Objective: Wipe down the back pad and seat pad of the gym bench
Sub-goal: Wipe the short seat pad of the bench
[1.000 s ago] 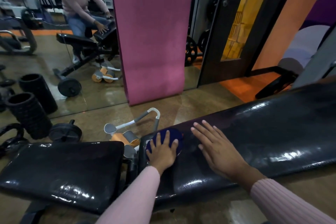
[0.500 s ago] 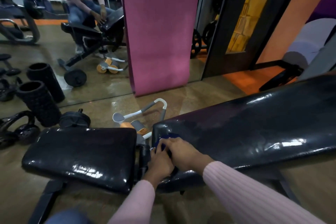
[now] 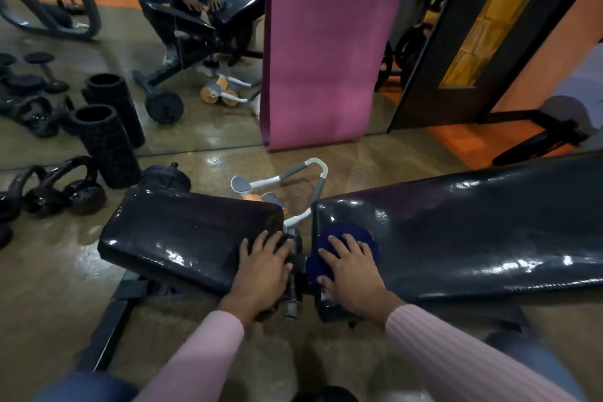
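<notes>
The gym bench has a black glossy seat pad [image 3: 182,235] on the left and a long black back pad [image 3: 473,232] rising to the right. A dark blue cloth [image 3: 349,235] lies on the lower left end of the back pad. My right hand [image 3: 354,269] presses flat on the cloth with fingers spread. My left hand [image 3: 262,268] rests flat on the right end of the seat pad, fingers straight, next to the gap between the pads.
A white and orange ab roller [image 3: 280,186] lies on the floor behind the gap. Black foam rollers [image 3: 104,143], kettlebells [image 3: 62,189] and a weight plate [image 3: 164,178] sit at the left. A pink mat [image 3: 326,42] leans on the mirror wall.
The cloth passed from my left hand to my right hand. My left hand moved left onto the seat pad. The camera tilted down and the view shifted.
</notes>
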### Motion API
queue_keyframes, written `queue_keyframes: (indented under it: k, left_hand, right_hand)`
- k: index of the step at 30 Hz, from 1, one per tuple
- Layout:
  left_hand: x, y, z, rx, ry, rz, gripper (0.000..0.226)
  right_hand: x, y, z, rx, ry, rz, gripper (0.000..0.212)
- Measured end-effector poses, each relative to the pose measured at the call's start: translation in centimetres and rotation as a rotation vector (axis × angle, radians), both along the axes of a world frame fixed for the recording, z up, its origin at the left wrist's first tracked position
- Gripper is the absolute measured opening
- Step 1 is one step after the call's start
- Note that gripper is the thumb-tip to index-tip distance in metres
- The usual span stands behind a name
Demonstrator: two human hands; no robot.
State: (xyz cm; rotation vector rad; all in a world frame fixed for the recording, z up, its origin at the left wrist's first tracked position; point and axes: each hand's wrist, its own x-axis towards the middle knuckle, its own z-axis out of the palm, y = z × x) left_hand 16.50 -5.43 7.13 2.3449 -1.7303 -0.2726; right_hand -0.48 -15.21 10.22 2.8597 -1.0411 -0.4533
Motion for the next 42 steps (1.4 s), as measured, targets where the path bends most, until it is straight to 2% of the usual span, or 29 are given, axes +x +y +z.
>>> queue_keyframes:
  k: [5,10,14,16,17,20,23,28,32,35,39,42]
  left_hand:
    - [5.9,1.9,1.8,-0.084,-0.135,0.046,0.047]
    - [13.2,3.0,4.6,-0.319,-0.123,0.234,0.038]
    - [16.9,4.4,4.7,-0.192,-0.193,0.335,0.054]
    - [17.7,4.9,4.2,-0.173,-0.227,0.33,0.057]
    - [18.0,5.1,4.1,-0.179,-0.237,0.329,0.056]
    - [19.6,5.5,3.1,-0.127,-0.251,0.314,0.058]
    - [21.0,6.3,1.3,-0.073,-0.234,0.291,0.06]
    - [21.8,6.7,0.2,-0.184,-0.165,0.256,0.073]
    - [21.8,6.6,0.3,-0.206,-0.134,0.263,0.071]
    - [21.9,6.4,0.2,-0.207,-0.145,0.266,0.069]
    - [21.8,6.5,0.2,-0.195,-0.16,0.279,0.065]
    - [21.5,6.4,0.3,-0.191,-0.169,0.288,0.06]
  right_hand:
    - [2.6,1.2,-1.4,-0.001,-0.15,-0.057,0.036]
    - [6.5,4.2,-2.4,0.28,-0.736,-0.366,0.018]
    - [9.5,7.0,-3.1,0.358,-1.08,-0.433,0.018]
    - [10.9,8.6,-4.0,0.429,-1.144,-0.414,0.023]
    - [11.4,9.3,-4.8,0.453,-1.12,-0.357,0.026]
    - [12.1,11.0,-7.3,0.456,-0.862,-0.142,0.034]
    - [11.7,10.9,-7.8,0.417,-0.761,-0.153,0.041]
    - [10.9,10.5,-7.1,0.347,-0.67,-0.181,0.064]
    - [12.9,10.9,-7.3,0.32,-0.585,-0.253,0.069]
    - [12.6,10.8,-8.0,0.331,-0.524,-0.204,0.068]
    - [10.4,9.3,-8.3,0.411,-0.507,-0.118,0.06]
    - [12.4,7.0,-8.0,0.409,-0.525,-0.169,0.06]
